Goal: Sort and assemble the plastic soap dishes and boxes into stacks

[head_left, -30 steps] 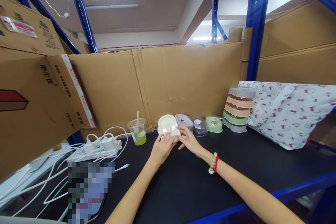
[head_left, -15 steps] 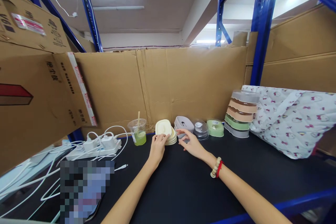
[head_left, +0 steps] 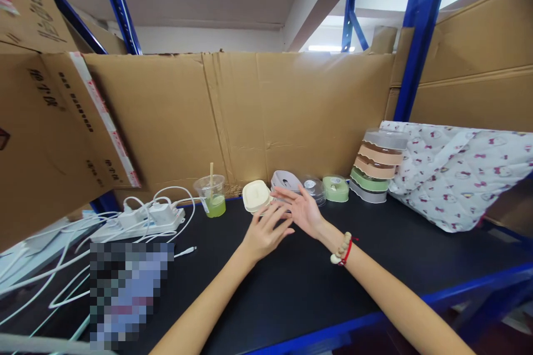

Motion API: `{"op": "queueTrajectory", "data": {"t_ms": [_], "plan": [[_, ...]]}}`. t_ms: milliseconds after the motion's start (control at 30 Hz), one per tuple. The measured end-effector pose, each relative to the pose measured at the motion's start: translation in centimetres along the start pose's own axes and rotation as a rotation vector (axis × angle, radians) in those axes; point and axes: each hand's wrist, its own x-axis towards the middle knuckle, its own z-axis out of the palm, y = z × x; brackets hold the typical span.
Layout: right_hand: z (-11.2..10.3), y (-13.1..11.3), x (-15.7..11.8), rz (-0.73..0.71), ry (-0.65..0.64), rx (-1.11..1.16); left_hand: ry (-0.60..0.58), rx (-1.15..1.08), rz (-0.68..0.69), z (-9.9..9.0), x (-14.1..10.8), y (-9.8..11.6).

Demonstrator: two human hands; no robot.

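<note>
My left hand hovers over the black tabletop with its fingers stretched out and holds nothing. Palm turned up and fingers spread, my right hand is beside it, and the fingertips of the two hands overlap in view. Just beyond the left fingers lies a stack of cream square lids, partly covered by that hand. A pale lilac-grey container stands behind the right fingers. To its right are a clear-domed container and a green container.
A plastic cup of green drink with a straw stands left of the lids. White chargers fill a power strip among loose cables. At right, a tall stack of coloured trays leans by a patterned quilted bag. Cardboard walls the back.
My left hand has left the cream lids and moved right, towards the other hand. My right hand has turned its palm up. The camera view has tilted slightly downwards.
</note>
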Motion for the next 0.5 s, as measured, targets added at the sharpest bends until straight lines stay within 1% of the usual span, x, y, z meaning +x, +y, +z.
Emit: {"op": "queueTrajectory", "data": {"t_ms": [33, 67, 100, 133, 200, 267, 300, 333, 400, 433, 467, 500], "plan": [[0.3, -0.2, -0.2, 0.028, -0.015, 0.041, 0.009, -0.022, 0.018, 0.1, 0.2, 0.4], [0.5, -0.3, -0.3, 0.051, -0.029, 0.063, 0.012, -0.053, -0.003, 0.1, 0.2, 0.7], [0.6, -0.3, -0.4, 0.068, -0.04, 0.067, 0.014, -0.097, -0.063, 0.2, 0.3, 0.9], [0.6, -0.3, -0.5, 0.081, -0.043, 0.056, 0.011, -0.164, -0.16, 0.3, 0.4, 1.1], [0.4, -0.2, -0.4, 0.094, -0.017, 0.004, -0.014, -0.391, -0.449, 0.1, 0.7, 1.1], [0.1, 0.2, -0.2, 0.102, 0.026, -0.074, -0.093, -0.754, -0.753, -0.4, 1.3, 0.9], [0.0, 0.4, -0.1, 0.099, 0.036, -0.12, -0.155, -0.975, -0.867, -0.7, 1.6, 0.8], [-0.1, 0.7, -0.1, 0.085, 0.031, -0.174, -0.234, -1.201, -0.94, -0.9, 1.7, 0.6], [-0.1, 1.2, -0.1, 0.036, -0.024, -0.307, -0.447, -1.595, -1.001, -1.2, 1.6, 0.4], [0.1, 1.4, -0.3, 0.004, -0.069, -0.374, -0.583, -1.725, -1.008, -1.2, 1.2, 0.4], [0.3, 1.6, -0.4, -0.024, -0.124, -0.432, -0.736, -1.792, -0.997, -1.0, 0.7, 0.5], [0.5, 1.8, -0.6, -0.049, -0.186, -0.472, -0.886, -1.778, -0.968, -0.6, 0.1, 0.7]]}}
